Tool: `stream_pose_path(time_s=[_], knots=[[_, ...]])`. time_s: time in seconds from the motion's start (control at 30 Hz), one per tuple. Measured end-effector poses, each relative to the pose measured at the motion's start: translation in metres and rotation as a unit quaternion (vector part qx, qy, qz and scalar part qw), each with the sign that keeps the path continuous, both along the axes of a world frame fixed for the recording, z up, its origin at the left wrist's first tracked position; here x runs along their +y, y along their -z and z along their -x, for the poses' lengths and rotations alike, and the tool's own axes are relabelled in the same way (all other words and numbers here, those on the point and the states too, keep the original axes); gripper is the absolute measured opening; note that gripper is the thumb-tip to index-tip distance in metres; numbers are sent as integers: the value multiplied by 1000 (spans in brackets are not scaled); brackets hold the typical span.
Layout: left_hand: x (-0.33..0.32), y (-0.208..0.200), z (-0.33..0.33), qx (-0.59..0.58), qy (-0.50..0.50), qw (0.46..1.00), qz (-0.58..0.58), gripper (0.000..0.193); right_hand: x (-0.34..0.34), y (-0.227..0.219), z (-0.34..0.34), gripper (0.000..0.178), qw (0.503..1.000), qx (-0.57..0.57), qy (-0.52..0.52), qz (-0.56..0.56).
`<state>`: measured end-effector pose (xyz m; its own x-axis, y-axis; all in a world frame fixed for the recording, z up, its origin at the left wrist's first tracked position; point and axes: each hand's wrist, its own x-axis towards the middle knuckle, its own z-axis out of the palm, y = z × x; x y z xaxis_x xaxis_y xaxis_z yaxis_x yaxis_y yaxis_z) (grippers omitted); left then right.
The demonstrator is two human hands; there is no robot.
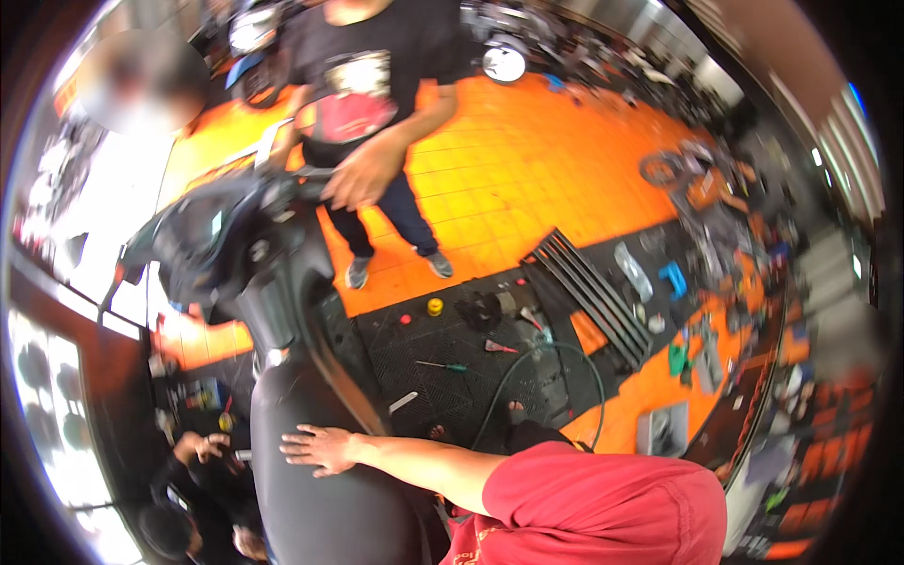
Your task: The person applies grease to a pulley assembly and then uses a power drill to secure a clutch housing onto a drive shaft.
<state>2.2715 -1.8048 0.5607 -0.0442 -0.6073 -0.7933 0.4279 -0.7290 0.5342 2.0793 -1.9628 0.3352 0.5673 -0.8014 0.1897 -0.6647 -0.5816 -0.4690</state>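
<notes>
- L hand: fingers spread, palm flat on black scooter seat, near-left.
- Seat's long axis runs near-to-far, toward handlebars.
- R hand: not in view, can't tell.
- Green screwdriver lies on mat, right of seat.

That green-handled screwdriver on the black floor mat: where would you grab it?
By the green handle, the thicker end on the right of the screwdriver. It lies flat, apart from other tools, so probably come from above and pinch across the handle. The person's left hand rests flat on the scooter seat.
</notes>
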Motion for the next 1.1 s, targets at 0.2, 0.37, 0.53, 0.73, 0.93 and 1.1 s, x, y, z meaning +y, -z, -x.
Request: stream_pose_path(time_s=[0.2,0.37,0.53,0.73,0.93,1.1], knots=[[-16,39,43,-42,374,924,-62,33,192,1,165,34,925,96,171,-324],[-34,89,125,-109,585,801,-67,36,493,-18,327,40,645,-7,641,-415],[7,205,280,-126,762,635,-28,39,883,52,320,30,449,195,835,-251],[119,275,448,-229,889,387,82,38,992,165,212,29,126,-152,963,-184],[181,196,566,-239,912,241,229,60,852,201,176,35,149,-481,808,-307],[249,211,693,-224,947,181,145,52,858,188,196,34,2,-535,821,-197]])
